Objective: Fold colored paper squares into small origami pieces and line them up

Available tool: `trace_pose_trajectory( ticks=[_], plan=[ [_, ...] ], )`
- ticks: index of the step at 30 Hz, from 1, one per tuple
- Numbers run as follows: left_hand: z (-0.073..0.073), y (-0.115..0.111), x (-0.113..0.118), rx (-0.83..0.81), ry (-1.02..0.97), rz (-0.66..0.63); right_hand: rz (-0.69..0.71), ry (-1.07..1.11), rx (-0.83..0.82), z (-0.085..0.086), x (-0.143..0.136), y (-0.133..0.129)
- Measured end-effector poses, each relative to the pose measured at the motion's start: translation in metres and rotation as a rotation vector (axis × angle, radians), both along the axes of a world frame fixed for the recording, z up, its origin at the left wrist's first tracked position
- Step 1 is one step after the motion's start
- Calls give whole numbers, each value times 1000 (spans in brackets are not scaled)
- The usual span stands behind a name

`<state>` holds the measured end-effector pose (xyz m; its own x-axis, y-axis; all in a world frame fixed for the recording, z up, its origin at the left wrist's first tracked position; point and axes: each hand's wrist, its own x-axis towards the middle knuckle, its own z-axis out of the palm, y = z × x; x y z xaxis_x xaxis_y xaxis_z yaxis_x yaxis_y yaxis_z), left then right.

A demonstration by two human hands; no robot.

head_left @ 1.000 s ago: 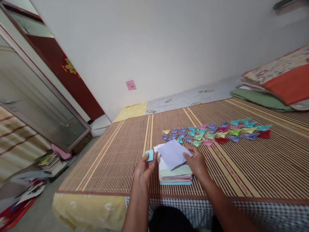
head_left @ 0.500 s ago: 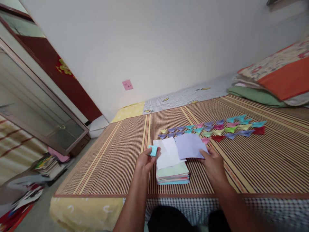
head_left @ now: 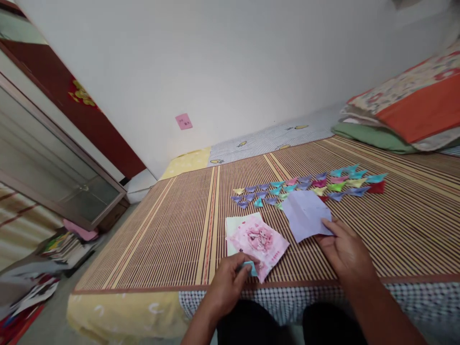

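My left hand [head_left: 230, 278] is closed at the near edge of the mat. It pinches a small light-blue paper square [head_left: 250, 268] and the near corner of a pink printed sheet [head_left: 262, 239]. That sheet lies tilted over a paper stack [head_left: 233, 223] with a pale green top, hiding most of it. My right hand [head_left: 345, 244] grips a lavender paper sheet [head_left: 307, 215] by its right edge, raised above the mat. Beyond the sheet stand rows of small folded paper shapes [head_left: 338, 187] in several colours, some hidden behind it.
A striped bamboo mat [head_left: 172, 235] covers the bed. Folded bedding [head_left: 406, 115] is piled at the far right against the wall. A pink note [head_left: 184, 121] sticks to the wall. On the left are a glass-panelled door [head_left: 79, 177] and stacked books [head_left: 64, 247] on the floor.
My left hand came nearer, and the sheet that showed white now shows its pink printed side, turned askew. My right hand moved the lavender sheet right, away from the stack.
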<state>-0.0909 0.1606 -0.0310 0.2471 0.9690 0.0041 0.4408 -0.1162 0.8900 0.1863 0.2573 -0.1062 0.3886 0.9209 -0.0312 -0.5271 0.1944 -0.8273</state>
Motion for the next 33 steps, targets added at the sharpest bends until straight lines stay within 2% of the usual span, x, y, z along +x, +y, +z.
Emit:
trace_pose_trajectory(
  ticks=[5,8,10,12,14,16,19,23,30,33],
  plan=[
    [-4,1,-4,31,17,4,22,44,-55,16,-2,-4],
    [-4,1,-5,-17,-90,19,65,63,-37,32,-3,-9],
    [-1,1,-3,-128,-343,65,90,63,-10,44,-3,-13],
    [8,5,-1,-265,-730,201,103,70,16,54,-1,-16],
    [20,13,0,-374,-1105,440,107,94,35,62,0,-17],
    [30,26,-1,-505,-1366,697,102,130,38,67,0,-17],
    [33,49,-4,-549,-1408,759,116,145,28,69,-8,-16],
    [24,68,-9,-574,-1406,782,188,74,80,67,-23,-13],
    [22,66,-8,-624,-1300,681,292,-63,73,74,-42,3],
    [19,69,-15,-680,-1216,647,371,-175,54,67,-57,12]
  ],
)
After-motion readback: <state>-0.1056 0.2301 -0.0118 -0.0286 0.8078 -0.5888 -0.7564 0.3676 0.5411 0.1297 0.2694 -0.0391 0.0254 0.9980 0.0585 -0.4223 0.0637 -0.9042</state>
